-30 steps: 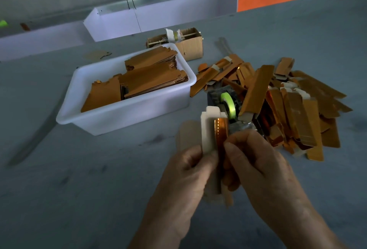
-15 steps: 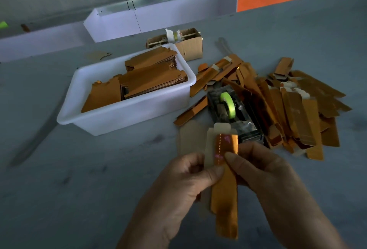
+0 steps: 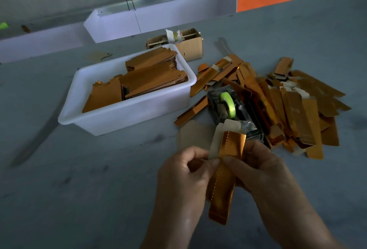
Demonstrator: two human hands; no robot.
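Observation:
Both my hands hold one long, flat gold carton blank (image 3: 228,149) upright over the grey table, its pale inner flaps at the top. My left hand (image 3: 184,175) pinches its left edge between thumb and fingers. My right hand (image 3: 262,169) grips its right side, thumb across the gold face. The blank's lower end hangs down between my wrists. Just behind it stands a clear tape dispenser (image 3: 230,107) with a green roll.
A white plastic tub (image 3: 127,117) at the left holds stacked gold blanks. A loose heap of gold blanks (image 3: 297,107) lies to the right of the dispenser. A small cardboard box (image 3: 190,48) and white trays (image 3: 158,20) stand further back.
The carton blank has turned in my hands from edge-on to showing its gold face, and its long lower end now hangs below them. A blank that stood against the heap has dropped away.

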